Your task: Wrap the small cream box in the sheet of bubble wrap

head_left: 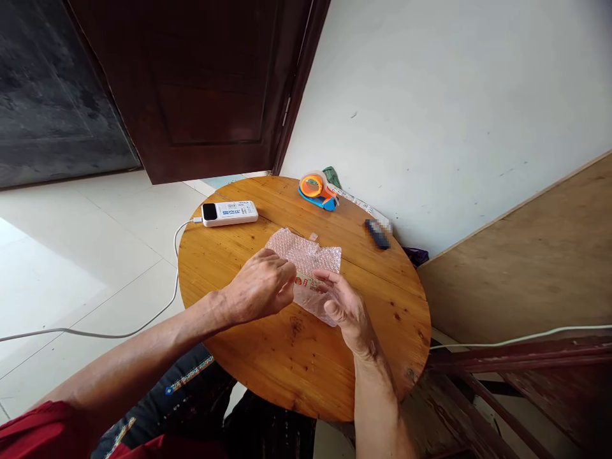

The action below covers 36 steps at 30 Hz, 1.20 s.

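Note:
Pinkish bubble wrap lies on the round wooden table. On or under its lower part shows a small flat piece with red print, partly hidden by my hands. My left hand is over the wrap's left side with its fingers curled together; whatever they may pinch is hidden. At the wrap's right edge is my right hand, its thumb and fingers apart and nothing visible in it. A small clear scrap sits just beyond the wrap.
A white power bank with a white cable is at the table's back left. An orange and blue tape dispenser stands at the back. A dark blurred object lies at the right rim. Behind are a wall and a dark door.

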### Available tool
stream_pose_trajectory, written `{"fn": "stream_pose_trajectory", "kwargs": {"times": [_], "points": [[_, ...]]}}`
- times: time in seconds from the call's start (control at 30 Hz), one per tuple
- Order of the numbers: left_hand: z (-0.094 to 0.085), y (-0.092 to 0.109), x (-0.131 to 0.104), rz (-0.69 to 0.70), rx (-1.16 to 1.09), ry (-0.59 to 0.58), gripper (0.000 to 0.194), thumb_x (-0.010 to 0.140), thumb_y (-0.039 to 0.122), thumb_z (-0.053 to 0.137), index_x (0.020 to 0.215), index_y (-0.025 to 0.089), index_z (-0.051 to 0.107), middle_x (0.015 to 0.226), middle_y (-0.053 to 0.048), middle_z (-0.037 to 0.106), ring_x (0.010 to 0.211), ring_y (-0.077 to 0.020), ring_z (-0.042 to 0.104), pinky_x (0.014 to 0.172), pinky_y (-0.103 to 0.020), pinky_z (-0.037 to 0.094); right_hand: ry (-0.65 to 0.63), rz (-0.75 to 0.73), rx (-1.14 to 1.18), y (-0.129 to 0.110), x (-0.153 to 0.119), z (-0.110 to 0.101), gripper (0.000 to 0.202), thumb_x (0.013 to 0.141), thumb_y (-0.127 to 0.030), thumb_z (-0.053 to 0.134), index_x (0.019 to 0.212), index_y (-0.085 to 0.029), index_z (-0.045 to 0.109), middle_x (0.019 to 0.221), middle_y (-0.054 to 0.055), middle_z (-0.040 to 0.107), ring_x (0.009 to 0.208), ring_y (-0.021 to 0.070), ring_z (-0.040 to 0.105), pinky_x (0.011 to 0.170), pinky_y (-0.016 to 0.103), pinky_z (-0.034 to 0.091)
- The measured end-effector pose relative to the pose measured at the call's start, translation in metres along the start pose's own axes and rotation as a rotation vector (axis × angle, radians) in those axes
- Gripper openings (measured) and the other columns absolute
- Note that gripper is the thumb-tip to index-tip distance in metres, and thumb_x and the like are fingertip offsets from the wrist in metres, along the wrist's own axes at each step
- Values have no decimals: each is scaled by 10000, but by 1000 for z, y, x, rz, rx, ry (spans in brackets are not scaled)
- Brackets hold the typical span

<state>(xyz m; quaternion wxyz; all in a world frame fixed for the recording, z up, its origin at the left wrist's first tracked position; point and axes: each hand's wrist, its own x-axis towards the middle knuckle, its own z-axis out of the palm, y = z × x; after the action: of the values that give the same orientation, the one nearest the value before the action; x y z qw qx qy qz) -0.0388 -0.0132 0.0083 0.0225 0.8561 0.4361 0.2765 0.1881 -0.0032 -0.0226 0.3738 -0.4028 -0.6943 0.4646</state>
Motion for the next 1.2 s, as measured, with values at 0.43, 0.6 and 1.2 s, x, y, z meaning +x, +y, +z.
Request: {"fn": "stream_pose_trajectory", "kwargs": {"times": [0.43, 0.6, 1.2], "points": [[14, -29, 21, -317, -424, -167, 490, 841, 308, 638, 1300, 159, 553, 1104, -81, 737, 819, -194, 686, 777, -322, 523, 358, 154, -225, 10, 10, 20, 212, 772, -397, 645, 698, -208, 584, 656, -21, 611, 576, 121, 499, 540, 242, 395], [22, -26, 27, -322, -486, -254, 521, 787, 195, 671, 1301, 157, 590, 1100, -74, 735, 972, -204, 677, 877, -300, 508, 363, 193, -139, 13, 11, 19, 205, 748, -380, 673, 674, -204, 596, 684, -20, 627, 587, 116, 504, 539, 231, 393], [32, -23, 26, -337, -508, -360, 113, 766, 129, 602, 788, 159, 709, 778, -1, 703, 759, -143, 627, 703, -227, 446, 342, 114, -412, 19, 6, 4, 120, 787, -323, 618, 792, -204, 609, 711, 14, 644, 632, 168, 582, 629, 297, 466]]}}
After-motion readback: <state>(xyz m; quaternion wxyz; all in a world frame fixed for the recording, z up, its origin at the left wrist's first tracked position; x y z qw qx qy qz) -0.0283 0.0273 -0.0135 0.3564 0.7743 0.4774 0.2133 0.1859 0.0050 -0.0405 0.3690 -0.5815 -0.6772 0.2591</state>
